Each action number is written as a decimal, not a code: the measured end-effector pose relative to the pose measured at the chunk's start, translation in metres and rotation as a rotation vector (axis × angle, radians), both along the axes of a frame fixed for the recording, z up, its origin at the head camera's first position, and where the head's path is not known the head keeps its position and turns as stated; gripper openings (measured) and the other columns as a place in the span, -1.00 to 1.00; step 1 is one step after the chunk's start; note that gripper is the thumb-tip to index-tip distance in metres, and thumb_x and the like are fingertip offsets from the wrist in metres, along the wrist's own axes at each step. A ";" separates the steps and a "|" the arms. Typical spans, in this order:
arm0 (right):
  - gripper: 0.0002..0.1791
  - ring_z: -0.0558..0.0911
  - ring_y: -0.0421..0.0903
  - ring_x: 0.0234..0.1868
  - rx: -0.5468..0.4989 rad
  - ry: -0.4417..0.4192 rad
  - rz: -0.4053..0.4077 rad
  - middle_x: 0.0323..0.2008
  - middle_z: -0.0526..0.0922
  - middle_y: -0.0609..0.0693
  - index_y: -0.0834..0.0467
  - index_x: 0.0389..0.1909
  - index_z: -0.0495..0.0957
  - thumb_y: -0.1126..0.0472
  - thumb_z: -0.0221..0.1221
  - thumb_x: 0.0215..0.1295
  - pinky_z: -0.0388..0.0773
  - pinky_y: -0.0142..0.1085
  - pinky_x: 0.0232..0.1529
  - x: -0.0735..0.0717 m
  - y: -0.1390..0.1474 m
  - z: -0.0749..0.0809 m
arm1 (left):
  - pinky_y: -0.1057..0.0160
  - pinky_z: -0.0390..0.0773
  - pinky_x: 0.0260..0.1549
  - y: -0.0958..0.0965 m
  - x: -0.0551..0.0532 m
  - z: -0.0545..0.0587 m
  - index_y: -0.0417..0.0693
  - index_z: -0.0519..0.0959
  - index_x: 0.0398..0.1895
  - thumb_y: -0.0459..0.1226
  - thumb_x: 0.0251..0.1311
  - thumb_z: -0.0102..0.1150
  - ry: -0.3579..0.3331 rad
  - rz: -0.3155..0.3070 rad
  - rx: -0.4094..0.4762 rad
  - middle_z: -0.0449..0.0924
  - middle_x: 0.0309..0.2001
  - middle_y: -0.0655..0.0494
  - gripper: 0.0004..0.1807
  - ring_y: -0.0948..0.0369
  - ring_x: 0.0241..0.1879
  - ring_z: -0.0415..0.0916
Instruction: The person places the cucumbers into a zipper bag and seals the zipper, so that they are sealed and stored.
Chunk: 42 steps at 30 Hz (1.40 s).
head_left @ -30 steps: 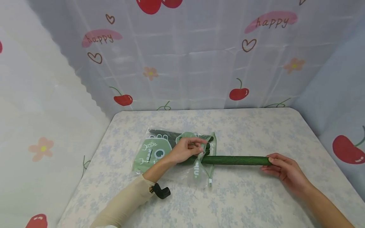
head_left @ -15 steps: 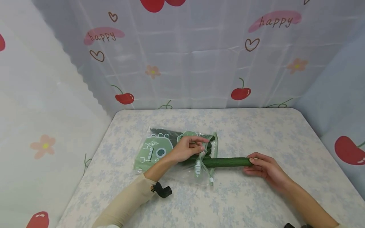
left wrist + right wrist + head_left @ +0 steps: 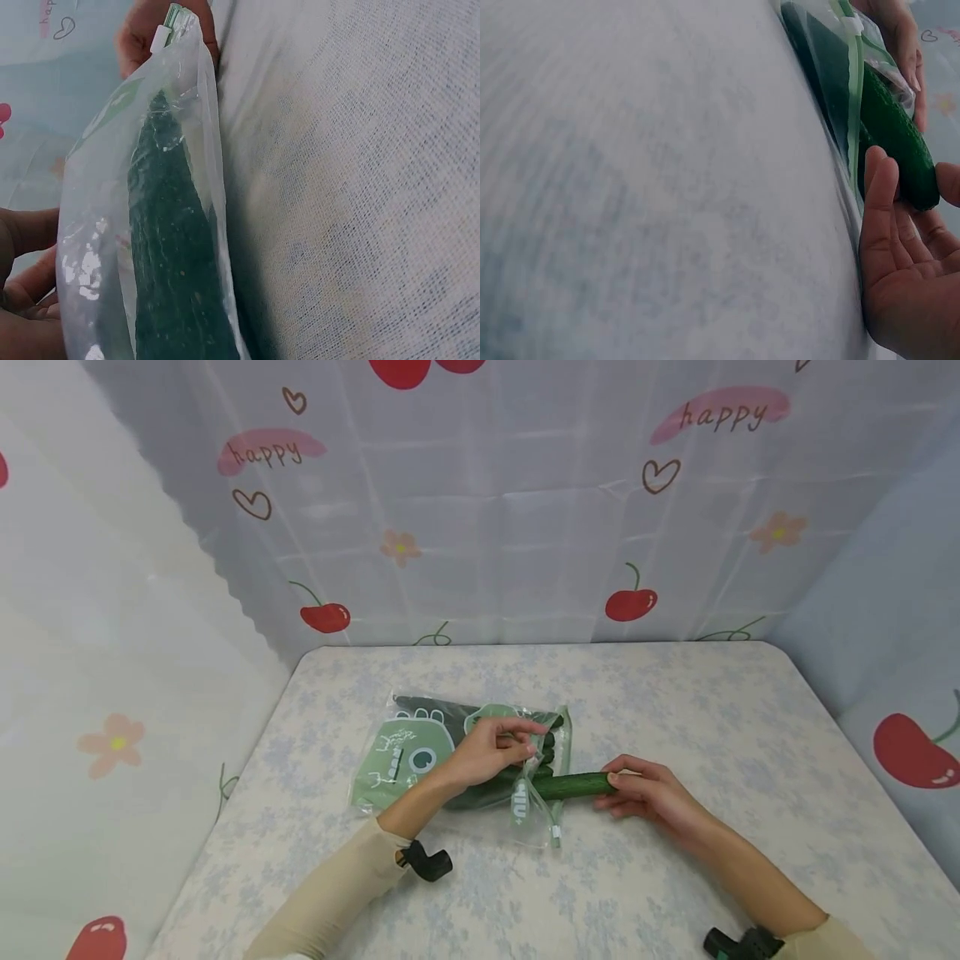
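A clear zip bag (image 3: 390, 781) printed with green cartoon shapes lies on the table, several cucumbers inside. One long cucumber (image 3: 576, 786) pokes out of the mouth on the right, its left part within the bag. My right hand (image 3: 654, 793) holds its outer end, thumb on one side and fingers on the other in the right wrist view. Over the bag, my left hand (image 3: 486, 755) pinches the upper plastic at the mouth and lifts it. The left wrist view shows a cucumber (image 3: 172, 247) through the plastic, with a white zip slider (image 3: 160, 39) at the bag's corner.
A pale blue floral cloth (image 3: 675, 702) covers the table. Behind it hangs a white curtain (image 3: 495, 527) with cherries, hearts and lettering; more curtain stands at both sides. Black wrist devices are strapped on both forearms.
My right hand has moved left, sliding the cucumber further into the bag, so a much shorter length sticks out. The left hand has kept its place at the bag's mouth.
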State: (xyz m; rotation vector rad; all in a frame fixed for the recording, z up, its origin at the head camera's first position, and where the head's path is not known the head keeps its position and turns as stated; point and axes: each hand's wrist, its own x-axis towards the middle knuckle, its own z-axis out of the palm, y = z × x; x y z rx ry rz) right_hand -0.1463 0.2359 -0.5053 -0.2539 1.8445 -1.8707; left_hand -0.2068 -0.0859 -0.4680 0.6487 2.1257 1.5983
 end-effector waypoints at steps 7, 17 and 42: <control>-0.75 0.88 -0.08 -0.04 0.034 0.017 -0.020 -0.06 0.87 0.11 0.21 0.11 0.58 0.11 0.14 0.66 0.81 -0.24 -0.10 -0.003 -0.012 0.001 | 0.29 0.71 -0.10 0.001 0.002 0.001 -0.14 0.60 0.41 -0.30 0.57 0.22 -0.013 0.006 -0.006 0.59 -0.04 0.02 -0.59 0.29 -0.30 0.60; -0.74 0.87 -0.11 -0.01 -0.013 -0.059 0.055 -0.03 0.85 0.08 0.22 0.14 0.54 0.12 0.13 0.67 0.80 -0.31 -0.08 0.000 -0.019 0.001 | 0.27 0.64 -0.18 0.002 0.002 0.003 -0.14 0.61 0.41 -0.28 0.58 0.22 0.001 0.018 -0.012 0.61 -0.06 0.03 -0.59 0.28 -0.26 0.63; -0.57 0.79 0.02 -0.06 0.136 0.141 -0.002 -0.08 0.85 0.16 0.27 0.25 0.55 0.01 0.17 0.65 0.69 -0.17 -0.23 -0.008 -0.046 0.012 | 0.25 0.62 -0.19 0.005 0.004 0.010 -0.12 0.61 0.40 -0.26 0.58 0.21 -0.007 0.037 0.003 0.60 -0.01 -0.01 -0.59 0.18 -0.23 0.63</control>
